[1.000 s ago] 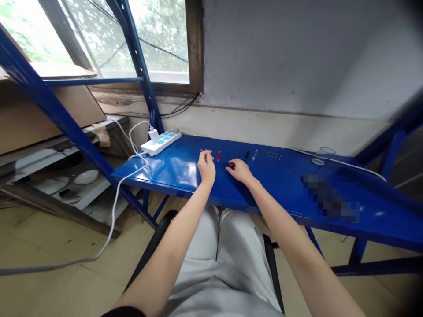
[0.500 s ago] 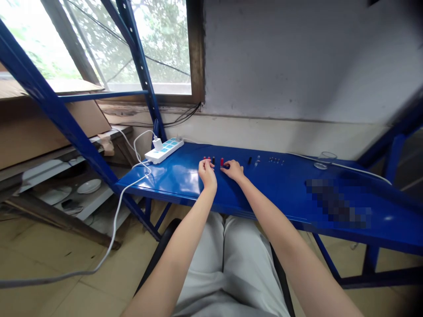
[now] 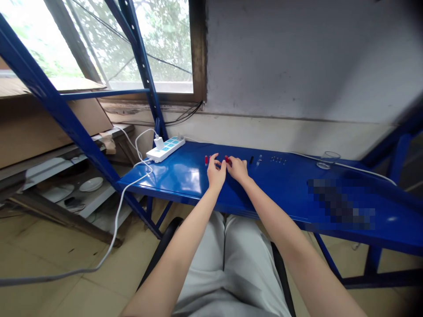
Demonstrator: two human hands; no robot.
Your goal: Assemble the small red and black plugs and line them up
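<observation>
left hand (image 3: 216,172) and right hand (image 3: 238,169) side by side, nearly touching, low over the blue bench top (image 3: 185,176), backs up, fingers curled forward. right fingertips against a small red piece (image 3: 226,158); too small to tell whether pinched or only touched. left thumb and forefinger lifted a little, tips bunched toward that same spot; cannot tell if anything sits between them, view blocked by the knuckles. second red piece (image 3: 205,160) just left of the left hand, apart from it; upright or lying, not clear.

further right along the back of the bench top: short black piece (image 3: 251,160), pale clear piece (image 3: 259,159) beside it, then a row of tiny dark bits (image 3: 276,160), shapes beyond reading. clear ring-like thing (image 3: 325,159) near the far right, make unclear. pixelated patch (image 3: 340,204) over part of the bench top, whatever lies under it masked.

white power strip (image 3: 165,149) at the left back corner, charger plugged in, white cable (image 3: 115,220) down over the edge and out past the left border. both forearms cut off by the bottom edge; grey trousers (image 3: 228,264) and a black chair edge (image 3: 158,251) below. plates (image 3: 87,184) dim on a low shelf at left, near a blue upright (image 3: 66,116).
</observation>
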